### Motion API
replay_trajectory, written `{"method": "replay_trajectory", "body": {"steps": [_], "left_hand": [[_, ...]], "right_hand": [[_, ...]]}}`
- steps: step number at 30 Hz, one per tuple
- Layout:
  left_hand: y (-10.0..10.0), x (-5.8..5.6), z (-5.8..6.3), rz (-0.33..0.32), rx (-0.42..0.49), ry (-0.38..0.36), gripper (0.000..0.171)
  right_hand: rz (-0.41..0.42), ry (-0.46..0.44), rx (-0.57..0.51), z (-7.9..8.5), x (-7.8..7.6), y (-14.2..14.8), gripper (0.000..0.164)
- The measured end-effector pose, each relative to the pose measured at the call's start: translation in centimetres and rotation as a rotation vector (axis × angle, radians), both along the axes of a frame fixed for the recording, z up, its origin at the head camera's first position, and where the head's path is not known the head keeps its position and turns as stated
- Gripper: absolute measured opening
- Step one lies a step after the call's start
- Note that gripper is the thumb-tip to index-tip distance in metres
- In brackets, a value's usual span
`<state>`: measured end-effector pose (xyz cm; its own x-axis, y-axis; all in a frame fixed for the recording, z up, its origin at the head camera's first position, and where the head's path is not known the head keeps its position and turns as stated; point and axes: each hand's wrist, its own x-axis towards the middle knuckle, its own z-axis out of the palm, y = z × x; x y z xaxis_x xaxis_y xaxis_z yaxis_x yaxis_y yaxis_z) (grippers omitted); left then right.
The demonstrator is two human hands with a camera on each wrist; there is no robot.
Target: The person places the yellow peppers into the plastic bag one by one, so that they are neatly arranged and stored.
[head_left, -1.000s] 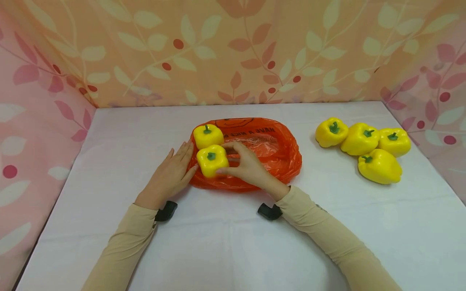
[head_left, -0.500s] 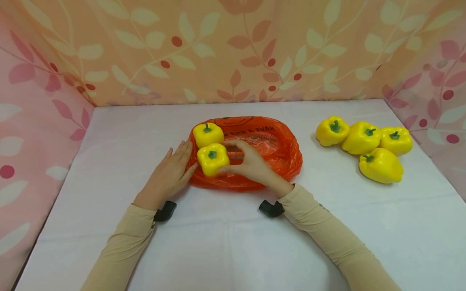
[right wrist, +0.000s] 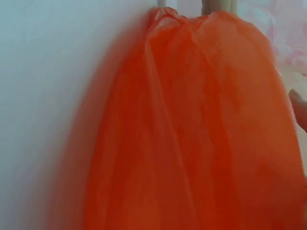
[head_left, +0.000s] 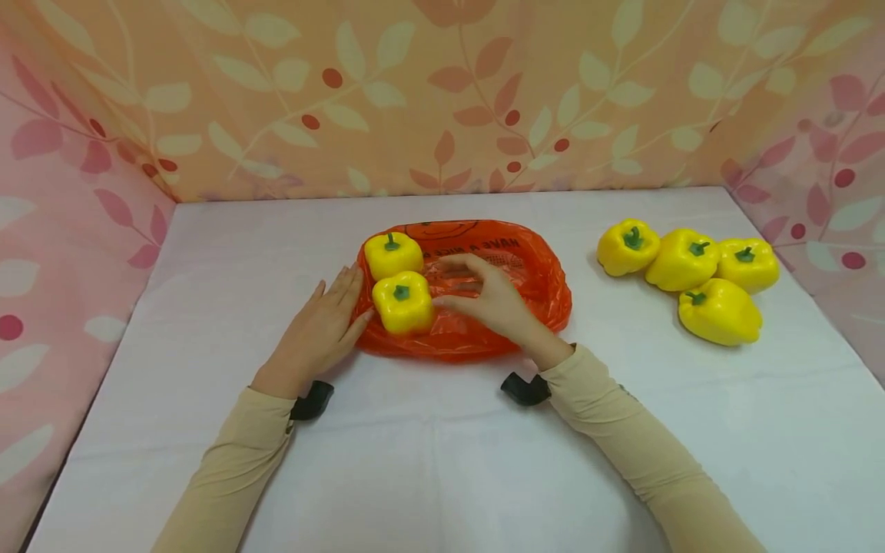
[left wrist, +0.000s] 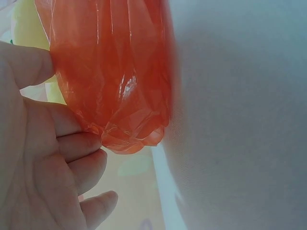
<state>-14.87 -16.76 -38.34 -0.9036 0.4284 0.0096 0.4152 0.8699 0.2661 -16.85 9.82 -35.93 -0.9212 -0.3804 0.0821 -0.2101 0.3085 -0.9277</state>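
An orange-red plastic bag point(head_left: 546, 284) lies spread with its mouth facing up. At its left end stand two yellow bell peppers, a nearer one point(head_left: 403, 311) and a farther one point(head_left: 390, 261), stems up. My left hand point(head_left: 314, 330) lies flat against the bag's left side, fingers extended; in the left wrist view its fingertips touch the plastic point(left wrist: 115, 72). Over the bag's middle is my right hand point(head_left: 494, 299), fingers spread and loosely bent around nothing. Its thumb tip is close beside the nearer pepper. The right wrist view shows mostly the bag's side point(right wrist: 192, 134).
Several more yellow bell peppers point(head_left: 681, 261) sit grouped at the right on the white-covered table point(head_left: 429, 461). Floral cloth point(head_left: 456, 100) hangs at the back and on both sides. Dark wrist-worn devices point(head_left: 525, 389) show beneath both sleeves.
My right hand has let go of the nearer pepper and drawn back slightly to the right. That pepper stays in the bag. My left hand has stayed against the bag's side.
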Motion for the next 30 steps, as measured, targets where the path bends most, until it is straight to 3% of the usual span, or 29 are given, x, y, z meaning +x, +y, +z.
{"method": "replay_trajectory", "body": {"steps": [12,30], "left_hand": [[-0.2,-0.1,0.1,0.008,-0.005,-0.002,0.067],[-0.3,-0.1,-0.1,0.011,-0.009,0.001,0.067]], "right_hand": [[-0.097,0.121,-0.155,0.8,-0.1,3.7,0.047],[-0.389,0.091,-0.155,1.9,-0.2,11.1,0.044]]}}
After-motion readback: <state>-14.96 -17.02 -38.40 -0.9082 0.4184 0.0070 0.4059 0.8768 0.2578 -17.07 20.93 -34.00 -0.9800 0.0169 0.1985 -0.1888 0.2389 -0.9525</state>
